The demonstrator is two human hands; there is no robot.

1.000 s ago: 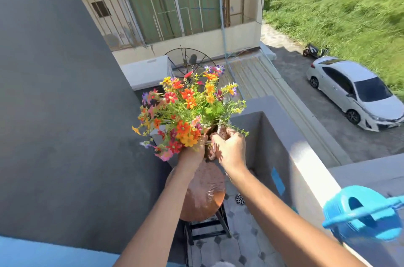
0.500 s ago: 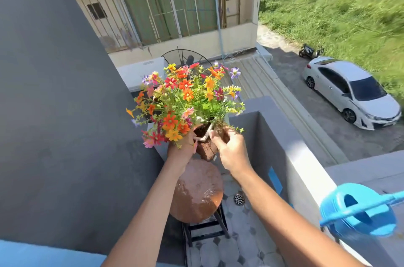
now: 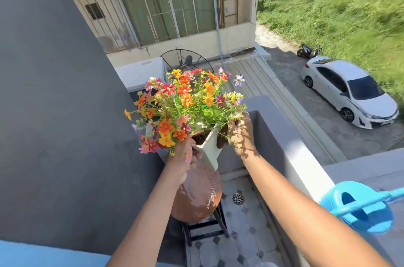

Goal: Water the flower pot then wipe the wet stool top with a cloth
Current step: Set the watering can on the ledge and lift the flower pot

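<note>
A white square flower pot (image 3: 210,150) full of orange, red and yellow flowers hangs in the air above a round brown stool top (image 3: 197,196). My left hand (image 3: 181,157) grips the pot's left side under the blooms. My right hand (image 3: 240,135) holds its right side at the rim, dappled by leaf shadow. The stool top glistens with water drops and stands on a black frame. No cloth shows.
A blue watering can (image 3: 360,207) sits on the grey parapet ledge (image 3: 290,157) at the right. A dark grey wall (image 3: 54,113) closes the left side. The tiled floor with a drain (image 3: 237,198) lies below. A white car (image 3: 347,91) is parked on the street.
Both hands have lifted the flower pot higher and slightly right, off the stool top. More of the wet stool top shows beneath it now.
</note>
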